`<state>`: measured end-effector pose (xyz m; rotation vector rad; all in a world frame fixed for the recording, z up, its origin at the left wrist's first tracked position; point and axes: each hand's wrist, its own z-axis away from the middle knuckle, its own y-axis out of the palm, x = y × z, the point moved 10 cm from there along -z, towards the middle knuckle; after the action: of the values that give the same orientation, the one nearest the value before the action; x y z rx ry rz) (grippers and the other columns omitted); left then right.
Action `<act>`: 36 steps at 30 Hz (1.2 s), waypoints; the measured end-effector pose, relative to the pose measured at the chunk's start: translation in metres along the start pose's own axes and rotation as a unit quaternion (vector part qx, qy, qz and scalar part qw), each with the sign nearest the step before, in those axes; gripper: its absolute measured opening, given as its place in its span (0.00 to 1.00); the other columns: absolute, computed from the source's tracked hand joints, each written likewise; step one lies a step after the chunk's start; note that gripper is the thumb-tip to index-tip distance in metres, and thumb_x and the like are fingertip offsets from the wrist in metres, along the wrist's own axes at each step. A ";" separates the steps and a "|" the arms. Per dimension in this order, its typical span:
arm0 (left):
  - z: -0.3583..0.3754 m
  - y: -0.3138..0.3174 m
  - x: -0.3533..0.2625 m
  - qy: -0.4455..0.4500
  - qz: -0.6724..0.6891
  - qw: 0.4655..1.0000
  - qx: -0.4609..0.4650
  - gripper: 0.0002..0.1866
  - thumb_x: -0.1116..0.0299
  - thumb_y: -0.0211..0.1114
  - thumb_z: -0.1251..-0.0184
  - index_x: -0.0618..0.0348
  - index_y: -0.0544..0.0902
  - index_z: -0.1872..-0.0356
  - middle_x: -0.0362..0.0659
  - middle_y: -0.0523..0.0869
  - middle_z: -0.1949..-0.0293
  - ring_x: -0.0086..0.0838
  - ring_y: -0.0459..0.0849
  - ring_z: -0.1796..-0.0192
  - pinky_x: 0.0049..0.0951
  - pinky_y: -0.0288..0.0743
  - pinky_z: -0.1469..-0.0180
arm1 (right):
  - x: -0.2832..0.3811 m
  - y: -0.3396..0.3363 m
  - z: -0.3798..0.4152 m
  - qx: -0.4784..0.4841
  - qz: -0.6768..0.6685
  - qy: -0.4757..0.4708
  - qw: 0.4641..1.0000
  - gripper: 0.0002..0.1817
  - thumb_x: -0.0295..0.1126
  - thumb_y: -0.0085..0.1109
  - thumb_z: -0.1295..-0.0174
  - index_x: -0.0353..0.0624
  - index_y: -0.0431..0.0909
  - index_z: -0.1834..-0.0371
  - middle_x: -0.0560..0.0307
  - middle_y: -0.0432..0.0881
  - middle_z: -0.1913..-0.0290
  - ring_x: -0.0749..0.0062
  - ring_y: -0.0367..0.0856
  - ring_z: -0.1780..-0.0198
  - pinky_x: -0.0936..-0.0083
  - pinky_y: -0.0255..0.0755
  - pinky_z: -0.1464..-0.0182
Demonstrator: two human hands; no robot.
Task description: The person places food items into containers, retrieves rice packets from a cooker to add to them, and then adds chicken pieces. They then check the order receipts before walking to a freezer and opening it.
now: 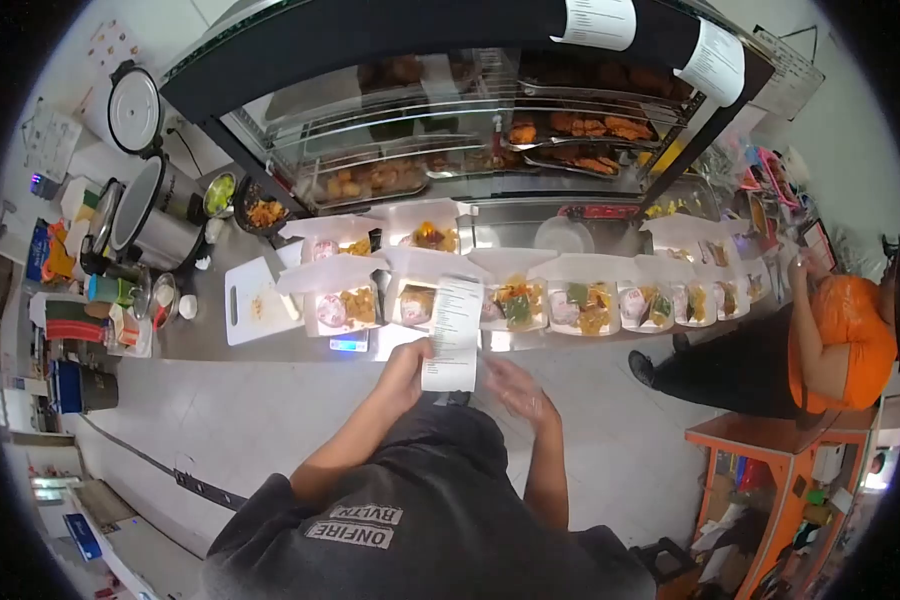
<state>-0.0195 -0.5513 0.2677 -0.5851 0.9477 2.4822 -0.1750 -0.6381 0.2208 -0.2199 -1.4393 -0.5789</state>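
Note:
My left hand (405, 372) is closed on the left edge of a long printed paper receipt (454, 335), held upright in front of my body. To the right of the paper, my right hand (518, 390) is slightly blurred, with its fingers stretched out and nothing visible in them. Behind the receipt, open white takeaway boxes stand in a row along the counter. One box (342, 310) contains a round wrapped item and yellowish food; another box (582, 308) also has a dark green piece. The receipt partly covers a box (410, 302) directly behind it.
A glass food warmer (470, 195) with trays of fried food stands behind the boxes. At left are a white cutting board (260, 303), a large steel cooker (158, 215) and a digital scale display (349, 344). A person in orange (845, 340) stands at right beside an orange shelf (750, 438).

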 end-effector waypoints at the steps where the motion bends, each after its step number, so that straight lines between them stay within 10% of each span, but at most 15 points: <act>1: 0.009 0.005 0.001 -0.006 0.004 1.000 0.000 0.17 0.75 0.51 0.48 0.72 0.76 0.57 0.51 0.82 0.61 0.38 0.85 0.61 0.36 0.82 0.56 | 0.013 0.011 -0.008 -0.020 -0.102 0.017 0.994 0.26 0.37 0.59 0.35 0.37 0.71 0.36 0.46 0.78 0.45 0.60 0.77 0.43 0.69 0.75 0.49; 5: 0.017 -0.003 -0.009 0.068 -0.114 0.991 0.003 0.08 0.75 0.54 0.41 0.70 0.81 0.68 0.46 0.84 0.69 0.28 0.83 0.71 0.28 0.80 0.63 | 0.013 0.015 -0.033 -0.109 -0.180 0.022 0.977 0.22 0.33 0.58 0.35 0.37 0.74 0.39 0.48 0.79 0.46 0.63 0.76 0.44 0.71 0.74 0.50; 7: 0.010 -0.010 -0.018 0.203 -0.310 0.927 0.055 0.07 0.74 0.59 0.38 0.67 0.82 0.70 0.42 0.82 0.73 0.21 0.79 0.73 0.23 0.74 0.67 | 0.057 0.017 -0.041 -0.135 0.173 -0.274 0.936 0.17 0.31 0.58 0.35 0.36 0.77 0.45 0.52 0.80 0.50 0.70 0.77 0.49 0.75 0.73 0.52; 8: 0.023 0.003 -0.030 0.243 -0.339 0.906 0.073 0.06 0.73 0.62 0.37 0.63 0.82 0.72 0.39 0.81 0.73 0.18 0.75 0.73 0.22 0.70 0.68 | 0.076 0.024 -0.048 -0.139 0.178 -0.271 0.936 0.17 0.31 0.58 0.35 0.36 0.77 0.45 0.52 0.80 0.50 0.70 0.77 0.49 0.75 0.73 0.52; 10: 0.033 0.013 -0.047 0.258 -0.379 0.882 0.106 0.06 0.72 0.62 0.36 0.63 0.82 0.69 0.38 0.82 0.70 0.18 0.76 0.70 0.22 0.71 0.66 | 0.074 0.025 -0.065 -0.205 -0.048 0.030 0.977 0.11 0.28 0.58 0.35 0.35 0.79 0.53 0.56 0.81 0.57 0.76 0.77 0.55 0.76 0.71 0.53; 12: 0.029 0.023 -0.065 0.278 -0.416 0.854 0.140 0.06 0.71 0.62 0.35 0.63 0.82 0.65 0.38 0.82 0.66 0.18 0.77 0.67 0.22 0.71 0.63 | 0.100 0.032 -0.066 -0.197 -0.018 0.005 0.980 0.09 0.27 0.59 0.36 0.35 0.79 0.55 0.56 0.81 0.60 0.77 0.76 0.58 0.76 0.71 0.53; 14: 0.000 0.005 -0.064 0.100 -0.156 0.978 0.098 0.13 0.68 0.63 0.33 0.64 0.80 0.52 0.40 0.82 0.55 0.19 0.78 0.55 0.23 0.72 0.53 | 0.121 0.035 -0.065 -0.186 0.013 -0.016 0.982 0.08 0.27 0.59 0.36 0.34 0.79 0.58 0.57 0.80 0.63 0.78 0.76 0.60 0.77 0.71 0.54; 19: -0.012 0.077 -0.101 0.119 -0.034 0.965 0.232 0.16 0.68 0.61 0.30 0.64 0.75 0.45 0.43 0.82 0.49 0.22 0.79 0.47 0.25 0.73 0.45 | 0.152 0.036 -0.056 -0.195 0.190 -0.016 0.962 0.08 0.30 0.60 0.36 0.36 0.80 0.61 0.55 0.80 0.65 0.75 0.76 0.61 0.77 0.71 0.55; 26: 0.028 0.199 -0.175 0.398 -0.217 0.864 0.221 0.32 0.79 0.63 0.36 0.60 0.52 0.38 0.54 0.84 0.57 0.29 0.84 0.52 0.28 0.76 0.51 | 0.188 -0.051 -0.012 -0.377 0.219 -0.162 0.885 0.11 0.34 0.59 0.36 0.36 0.81 0.61 0.52 0.82 0.62 0.69 0.78 0.60 0.71 0.71 0.57; 33: 0.085 0.391 -0.254 0.699 -0.311 0.620 0.174 0.20 0.78 0.65 0.38 0.66 0.69 0.47 0.52 0.83 0.56 0.30 0.85 0.55 0.27 0.78 0.53 | 0.123 -0.177 0.043 -0.392 0.329 -0.011 0.859 0.12 0.35 0.56 0.33 0.37 0.80 0.66 0.64 0.80 0.71 0.80 0.72 0.71 0.79 0.67 0.67; 36: 0.083 0.446 -0.282 0.747 -0.297 0.585 0.107 0.20 0.73 0.65 0.37 0.69 0.72 0.46 0.54 0.84 0.55 0.31 0.85 0.55 0.29 0.78 0.53 | -0.001 -0.248 0.073 -0.352 0.117 0.036 0.928 0.14 0.40 0.58 0.34 0.39 0.81 0.68 0.64 0.80 0.74 0.79 0.75 0.72 0.80 0.68 0.68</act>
<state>-0.0364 -0.8617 0.7021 -2.4871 1.1135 0.7627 -0.3616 -0.8121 0.1811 -0.9170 -1.0618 -0.8785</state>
